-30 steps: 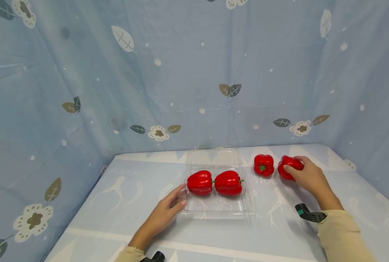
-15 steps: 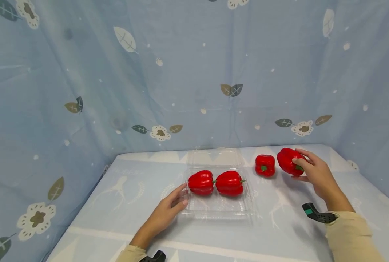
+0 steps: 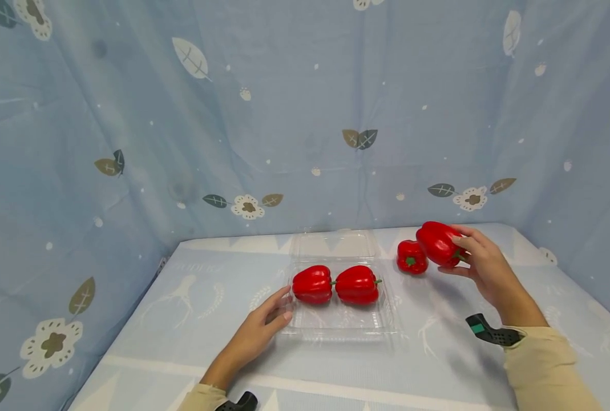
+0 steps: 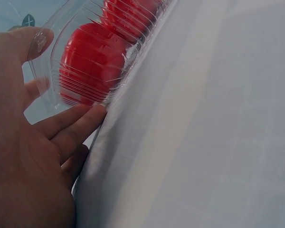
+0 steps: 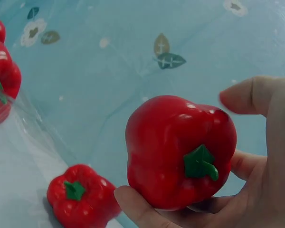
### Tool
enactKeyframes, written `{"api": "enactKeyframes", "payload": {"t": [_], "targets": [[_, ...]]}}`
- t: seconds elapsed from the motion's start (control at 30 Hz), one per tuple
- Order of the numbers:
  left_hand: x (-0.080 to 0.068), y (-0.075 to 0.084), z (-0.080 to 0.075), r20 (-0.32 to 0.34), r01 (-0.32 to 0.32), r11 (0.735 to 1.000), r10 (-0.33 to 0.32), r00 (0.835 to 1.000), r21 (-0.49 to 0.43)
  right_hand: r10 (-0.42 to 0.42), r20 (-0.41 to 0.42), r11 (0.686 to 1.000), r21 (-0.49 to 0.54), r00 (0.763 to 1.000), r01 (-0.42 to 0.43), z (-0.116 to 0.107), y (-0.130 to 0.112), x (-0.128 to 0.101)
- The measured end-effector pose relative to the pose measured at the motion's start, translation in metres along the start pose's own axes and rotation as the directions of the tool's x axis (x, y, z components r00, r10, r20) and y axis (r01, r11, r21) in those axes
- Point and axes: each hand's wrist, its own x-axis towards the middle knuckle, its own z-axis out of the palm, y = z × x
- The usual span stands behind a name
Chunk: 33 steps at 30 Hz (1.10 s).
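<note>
My right hand (image 3: 487, 268) holds a red bell pepper (image 3: 438, 242) above the table, its green stem turned toward the wrist. In the right wrist view, fingers lie under and behind this pepper (image 5: 175, 147), while the thumb tip appears apart from it. Just left of it, another red bell pepper (image 3: 411, 258) sits on the table, stem toward me. Two more red peppers (image 3: 357, 285) lie end to end in a clear plastic clamshell box (image 3: 335, 330). My left hand (image 3: 255, 331) touches the box's left side with fairly straight fingers (image 4: 76, 133) and the thumb at its rim.
The clear lid (image 3: 334, 245) of the box is folded back toward the rear of the table. A patterned cloth covers the table (image 3: 192, 342). Blue printed curtain (image 3: 305, 114) hangs behind and at both sides.
My right hand has lifted the pepper off the table and carried it up and slightly left, so it now partly overlaps the other loose pepper. The left hand stays at the box.
</note>
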Motion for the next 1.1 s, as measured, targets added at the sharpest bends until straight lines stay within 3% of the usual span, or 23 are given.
{"api": "enactKeyframes", "payload": {"t": [0.1,0.43,0.87,1.1], "targets": [[0.0,0.0,0.001,-0.003,-0.002,1.0,0.002,1.0,-0.008,0.002,0.025,1.0,0.03,1.0,-0.003,0.005,-0.002,0.0],[0.001,-0.003,0.001,-0.004,0.006,1.0,-0.006,1.0,-0.02,0.005,0.093,1.0,-0.016,0.996,-0.004,0.022,-0.001,0.002],[0.001,-0.003,0.0,0.005,-0.031,0.999,0.032,0.999,-0.034,0.073,0.137,0.997,-0.006,0.988,-0.072,0.038,0.0,0.0],[0.001,-0.002,0.0,0.003,-0.021,0.999,0.021,1.0,-0.025,0.044,0.201,0.999,-0.016,0.979,-0.042,0.047,0.002,0.001]]}}
